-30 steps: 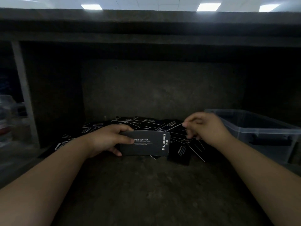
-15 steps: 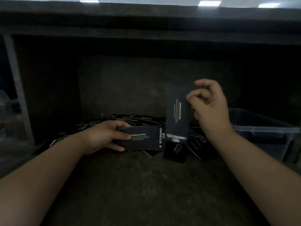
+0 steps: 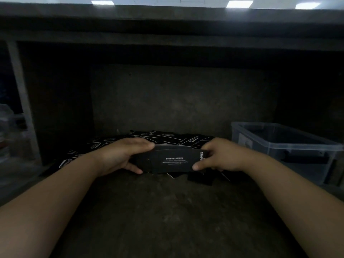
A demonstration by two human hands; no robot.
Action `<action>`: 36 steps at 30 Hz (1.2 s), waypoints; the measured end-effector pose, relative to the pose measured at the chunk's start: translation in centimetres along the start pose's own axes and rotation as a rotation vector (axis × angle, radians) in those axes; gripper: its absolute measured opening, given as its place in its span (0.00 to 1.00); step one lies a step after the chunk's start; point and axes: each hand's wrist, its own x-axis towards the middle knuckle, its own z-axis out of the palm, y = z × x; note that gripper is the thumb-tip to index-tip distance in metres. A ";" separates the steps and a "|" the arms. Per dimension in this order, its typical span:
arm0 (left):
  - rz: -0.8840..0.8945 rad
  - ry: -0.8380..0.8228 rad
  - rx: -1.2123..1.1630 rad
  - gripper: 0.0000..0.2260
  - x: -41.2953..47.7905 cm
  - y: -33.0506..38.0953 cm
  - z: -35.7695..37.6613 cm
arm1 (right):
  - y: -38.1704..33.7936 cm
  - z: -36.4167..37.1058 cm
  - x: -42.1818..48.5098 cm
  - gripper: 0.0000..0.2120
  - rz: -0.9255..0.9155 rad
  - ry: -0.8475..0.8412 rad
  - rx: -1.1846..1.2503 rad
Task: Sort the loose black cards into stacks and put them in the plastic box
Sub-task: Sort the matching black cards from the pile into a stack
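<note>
i'm gripping one stack of cards (image 3: 173,162) at centre frame, my left hand (image 3: 121,155) pinching its left end, my right hand (image 3: 222,157) its right. one plastic box (image 3: 283,146) is sitting at right. loose cards (image 3: 149,135) behind are overlapping, too dark to count.
</note>
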 end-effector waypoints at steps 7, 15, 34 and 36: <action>0.024 0.038 0.115 0.10 0.4 -0.3 0.2 | -1.2 -2.2 -1.3 0.24 0.236 0.079 -0.218; 0.012 0.057 0.101 0.10 0.4 0.0 0.3 | -1.9 -2.3 -2.5 0.23 0.459 -0.037 -0.279; 0.019 0.129 0.029 0.09 0.4 0.0 0.2 | -1.0 -2.2 -1.4 0.18 0.166 -0.075 -0.263; 0.018 0.128 0.027 0.09 0.4 -0.2 0.2 | -0.8 -2.3 -1.7 0.26 0.177 -0.218 -0.390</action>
